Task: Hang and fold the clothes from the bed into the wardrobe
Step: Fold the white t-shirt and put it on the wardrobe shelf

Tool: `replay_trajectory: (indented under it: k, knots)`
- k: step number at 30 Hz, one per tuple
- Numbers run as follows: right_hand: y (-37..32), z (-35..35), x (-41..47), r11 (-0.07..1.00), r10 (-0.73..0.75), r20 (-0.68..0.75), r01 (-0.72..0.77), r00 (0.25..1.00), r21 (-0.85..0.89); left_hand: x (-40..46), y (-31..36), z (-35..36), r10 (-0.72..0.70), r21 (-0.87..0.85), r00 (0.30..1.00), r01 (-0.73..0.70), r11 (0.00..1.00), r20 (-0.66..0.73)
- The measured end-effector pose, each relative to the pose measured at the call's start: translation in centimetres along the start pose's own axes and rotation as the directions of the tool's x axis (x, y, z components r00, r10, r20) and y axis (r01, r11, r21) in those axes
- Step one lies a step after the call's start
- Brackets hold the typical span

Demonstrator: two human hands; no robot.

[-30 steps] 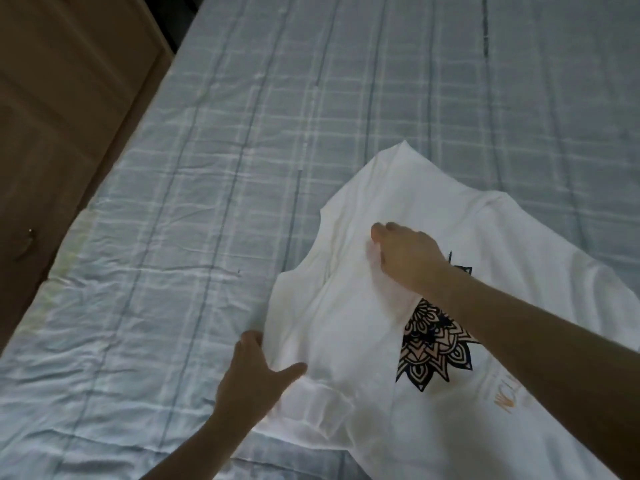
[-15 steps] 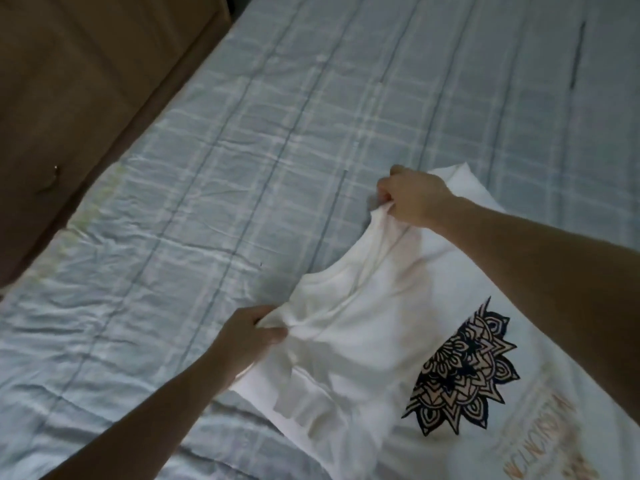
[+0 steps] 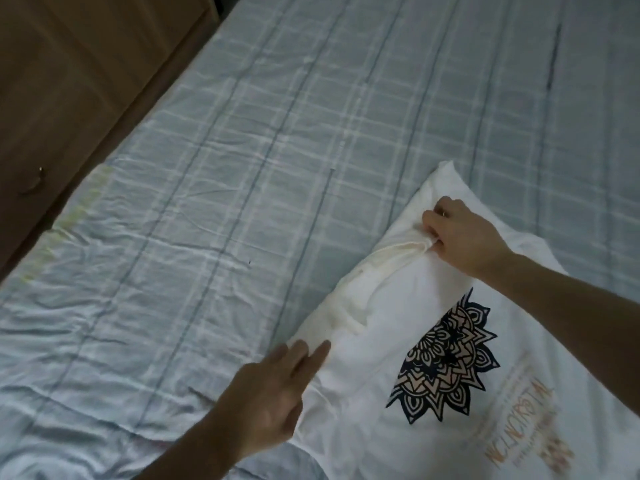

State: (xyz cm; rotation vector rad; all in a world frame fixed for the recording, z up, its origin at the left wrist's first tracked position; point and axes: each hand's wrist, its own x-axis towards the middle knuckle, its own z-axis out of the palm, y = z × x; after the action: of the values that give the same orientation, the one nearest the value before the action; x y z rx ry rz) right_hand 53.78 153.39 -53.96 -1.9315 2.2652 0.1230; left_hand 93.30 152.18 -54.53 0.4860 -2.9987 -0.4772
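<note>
A white T-shirt (image 3: pixel 388 372) with a dark mandala print lies flat on the bed at the lower right, its neck end toward the left. My right hand (image 3: pixel 460 233) pinches a bunch of fabric near the shirt's upper left shoulder. My left hand (image 3: pixel 273 396) lies at the shirt's lower left edge with its fingers straight, the fingertips touching the white cloth.
The bed (image 3: pixel 242 168) is covered by a pale blue checked sheet, wrinkled along its left side. A brown wooden wardrobe (image 3: pixel 69 81) with a small metal handle (image 3: pixel 36 181) stands along the bed's left edge.
My left hand has let go of the shirt's corner and now lies flat on it. The sleeve is folded in and the shirt rests flatter; my right hand still pinches the shoulder.
</note>
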Motion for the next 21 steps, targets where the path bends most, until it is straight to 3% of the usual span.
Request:
replay_trajectory:
  k: [2, 4, 6, 7, 9, 12, 15, 18, 21]
  knots:
    - [-0.1, -0.7, 0.4, 0.999, 0.028, 0.167, -0.022, 0.986, -0.039, -0.5, 0.8, 1.3, 0.0, 0.077, 0.997, -0.006, 0.997, 0.071]
    - [-0.8, -2.0, 1.6, 0.993, 0.105, 0.298, -0.086, 0.949, -0.077, -1.0, 1.0, 1.9, 0.007, 0.032, 0.993, -0.011, 0.999, 0.121]
    - [-1.9, -3.0, 3.2, 0.979, 0.201, 0.309, -0.183, 0.93, -0.087, -0.8, 0.9, 1.4, 0.015, -0.257, 0.995, 0.012, 0.966, 0.103]
    - [-2.2, -3.2, 4.0, 0.973, 0.227, 0.297, -0.205, 0.928, -0.102, -0.3, 0.7, 0.9, -0.033, -0.447, 0.996, 0.068, 0.892, 0.084]
    - [-2.7, -3.4, 5.1, 0.969, 0.224, 0.314, -0.177, 0.923, -0.17, 0.6, -0.1, 0.2, -0.27, -0.646, 0.962, 0.233, 0.727, 0.043]
    - [-2.9, -3.0, 6.1, 0.954, 0.218, 0.37, -0.118, 0.903, -0.275, 0.8, -1.9, 0.6, -0.541, -0.463, 0.832, 0.529, 0.711, 0.121]
    - [-2.8, -2.5, 7.0, 0.933, 0.196, 0.297, -0.085, 0.935, -0.349, 1.3, -1.8, 0.0, -0.567, -0.31, 0.702, 0.705, 0.638, 0.431]
    - [-1.9, -2.6, 7.0, 0.808, -0.031, 0.167, 0.123, 0.986, -0.576, 2.5, -1.1, 0.0, -0.513, -0.218, 0.633, 0.727, 0.651, 0.579]
    - [0.1, -3.4, 6.2, 0.744, -0.093, 0.283, 0.256, 0.954, -0.617, 3.8, -1.5, 0.0, -0.445, -0.15, 0.614, 0.68, 0.718, 0.652]
